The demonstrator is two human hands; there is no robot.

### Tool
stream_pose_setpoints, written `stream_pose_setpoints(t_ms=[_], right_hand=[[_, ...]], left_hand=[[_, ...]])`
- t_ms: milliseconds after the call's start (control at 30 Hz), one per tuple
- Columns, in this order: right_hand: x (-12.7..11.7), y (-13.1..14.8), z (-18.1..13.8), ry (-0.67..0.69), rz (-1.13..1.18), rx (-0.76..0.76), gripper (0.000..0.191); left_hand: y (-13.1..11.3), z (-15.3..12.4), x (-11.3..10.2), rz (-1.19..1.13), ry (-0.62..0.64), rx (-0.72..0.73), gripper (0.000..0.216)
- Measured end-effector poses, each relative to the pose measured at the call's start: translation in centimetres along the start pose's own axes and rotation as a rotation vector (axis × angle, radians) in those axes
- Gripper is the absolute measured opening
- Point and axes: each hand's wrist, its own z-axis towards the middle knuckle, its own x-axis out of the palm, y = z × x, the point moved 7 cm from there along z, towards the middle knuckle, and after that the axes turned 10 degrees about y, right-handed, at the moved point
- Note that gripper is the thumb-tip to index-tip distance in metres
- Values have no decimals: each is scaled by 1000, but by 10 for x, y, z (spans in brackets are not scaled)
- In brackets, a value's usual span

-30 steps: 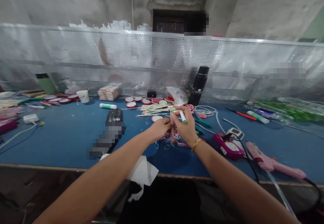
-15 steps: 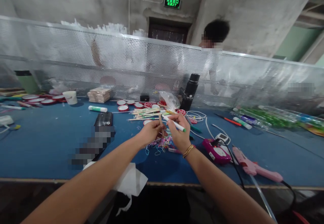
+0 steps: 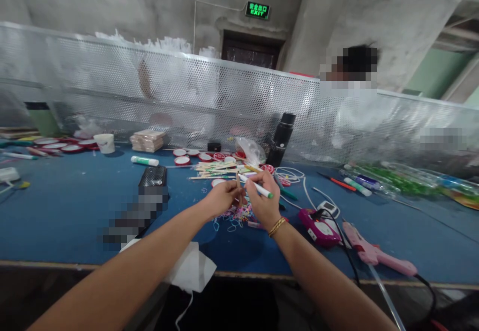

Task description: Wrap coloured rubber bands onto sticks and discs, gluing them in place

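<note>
My left hand (image 3: 223, 197) is closed around a small flat wooden stick (image 3: 239, 186), held upright over the table. In my right hand (image 3: 264, 196) is a white marker pen with a green end (image 3: 258, 185), its tip pointing left at the top of the stick. Below both hands lies a heap of thin coloured rubber bands (image 3: 239, 215). Just beyond them are several loose wooden sticks with green marks (image 3: 215, 169) and red-rimmed white discs (image 3: 182, 160).
A black bottle (image 3: 281, 139) stands behind my hands. On the right lie a magenta power strip (image 3: 318, 227) and a pink glue gun (image 3: 377, 253). To the left are a glue stick (image 3: 144, 161), a paper cup (image 3: 105, 143) and a wooden stack (image 3: 148, 140). A person (image 3: 354, 67) is behind the perforated screen.
My hands keep the stick and marker almost in place, with the pen tip still by the stick's top. The person behind the screen has moved right.
</note>
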Motion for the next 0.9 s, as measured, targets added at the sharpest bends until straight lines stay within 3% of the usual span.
stream_pose_setpoints(t_ms=[900], right_hand=[[0, 0, 0, 10, -29, 9, 9]], left_hand=[[-4, -2, 0, -17, 0, 8, 21]])
